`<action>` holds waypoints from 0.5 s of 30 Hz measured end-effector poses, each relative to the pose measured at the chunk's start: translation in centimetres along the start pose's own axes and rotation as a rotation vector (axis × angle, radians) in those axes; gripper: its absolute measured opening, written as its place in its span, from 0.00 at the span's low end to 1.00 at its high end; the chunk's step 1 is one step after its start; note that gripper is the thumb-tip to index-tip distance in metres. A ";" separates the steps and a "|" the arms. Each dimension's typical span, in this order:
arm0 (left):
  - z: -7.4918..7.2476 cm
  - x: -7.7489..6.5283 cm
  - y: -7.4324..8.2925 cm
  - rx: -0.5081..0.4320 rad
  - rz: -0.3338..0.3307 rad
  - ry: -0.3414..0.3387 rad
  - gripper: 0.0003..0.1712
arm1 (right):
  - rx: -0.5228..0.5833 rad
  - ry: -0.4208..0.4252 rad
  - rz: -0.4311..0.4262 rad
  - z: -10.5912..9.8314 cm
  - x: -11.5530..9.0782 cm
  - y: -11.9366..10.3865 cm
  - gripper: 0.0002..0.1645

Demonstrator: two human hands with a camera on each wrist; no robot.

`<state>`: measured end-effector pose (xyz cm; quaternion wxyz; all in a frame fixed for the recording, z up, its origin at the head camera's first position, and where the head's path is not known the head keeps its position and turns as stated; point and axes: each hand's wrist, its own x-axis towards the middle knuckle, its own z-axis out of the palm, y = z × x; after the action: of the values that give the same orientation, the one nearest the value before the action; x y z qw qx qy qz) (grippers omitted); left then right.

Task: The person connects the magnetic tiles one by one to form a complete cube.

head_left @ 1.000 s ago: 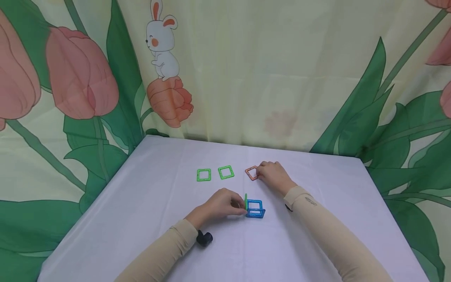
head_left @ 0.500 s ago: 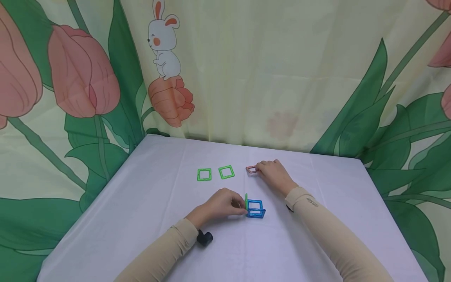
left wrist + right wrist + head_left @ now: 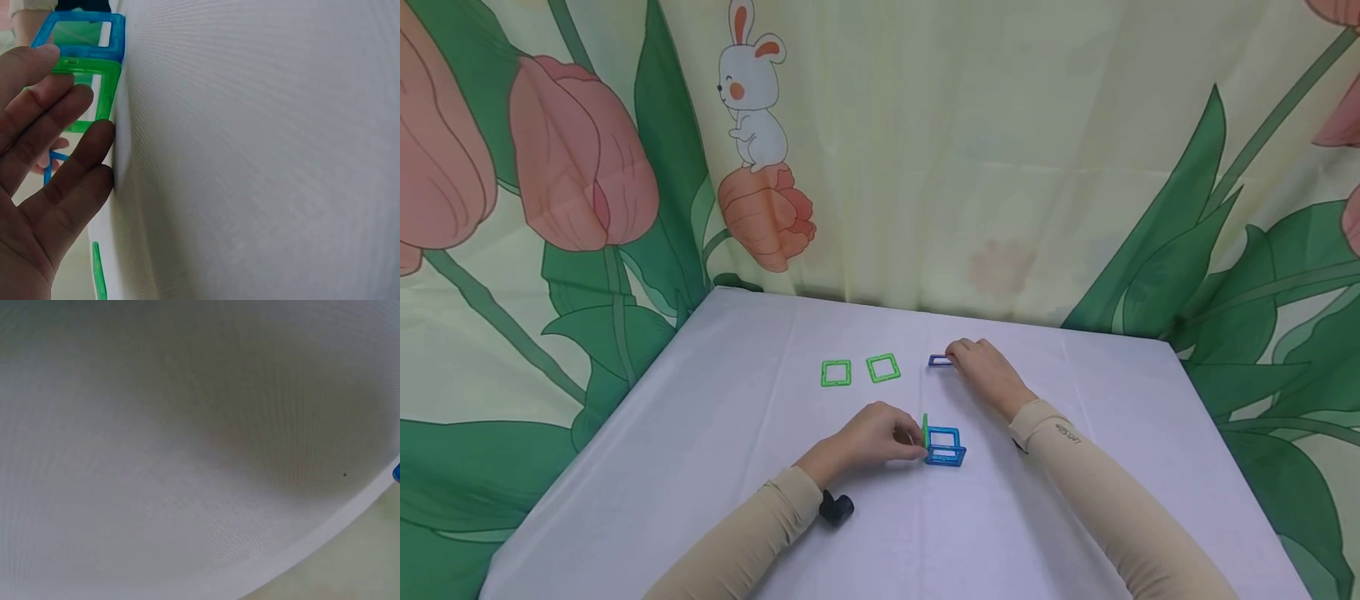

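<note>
My left hand rests its fingers against an upright green magnetic tile, a hollow square. Blue hollow tiles join that green one on its right, forming a small open structure on the table. In the left wrist view the thumb tip lies at the seam between the green tile and a blue tile, with the other fingers loosely extended. Farther back, my right hand pinches a blue-looking hollow square tile, seen nearly edge-on. The right wrist view catches only a blue corner at its edge.
Two green square tiles lie flat at the back, left of the right hand. A white cloth covers the table. Behind it hangs a curtain printed with tulips and a rabbit. A black device sits at the left wrist.
The tile in my right hand has tilted from face-on to nearly edge-on, and its look has gone from orange to blue. My left hand and the structure stay put.
</note>
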<state>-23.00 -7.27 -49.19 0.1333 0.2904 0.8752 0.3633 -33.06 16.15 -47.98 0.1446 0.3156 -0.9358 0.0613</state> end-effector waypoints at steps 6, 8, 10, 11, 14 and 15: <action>-0.1 0.0 0.1 0.000 -0.024 -0.008 0.03 | -0.017 -0.013 0.008 -0.1 -0.2 -0.1 0.11; -0.1 -0.1 0.1 -0.001 -0.029 -0.007 0.03 | -0.020 -0.001 0.000 -0.1 -0.2 -0.1 0.11; -0.1 0.0 0.1 -0.001 -0.029 -0.006 0.03 | -0.024 0.009 -0.004 -0.1 -0.3 -0.1 0.11; 0.0 0.0 0.0 -0.002 -0.027 -0.005 0.03 | -0.021 0.014 -0.003 0.0 -0.4 -0.2 0.10; 0.0 0.0 0.0 -0.004 -0.020 -0.007 0.03 | -0.021 0.016 0.007 0.1 -0.5 -0.2 0.11; 0.0 0.0 0.0 -0.001 -0.018 -0.008 0.03 | -0.019 0.012 0.012 0.1 -0.6 -0.3 0.11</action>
<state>-23.02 -7.23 -49.20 0.1405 0.2838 0.8770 0.3614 -32.48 16.24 -48.25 0.1530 0.3083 -0.9373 0.0552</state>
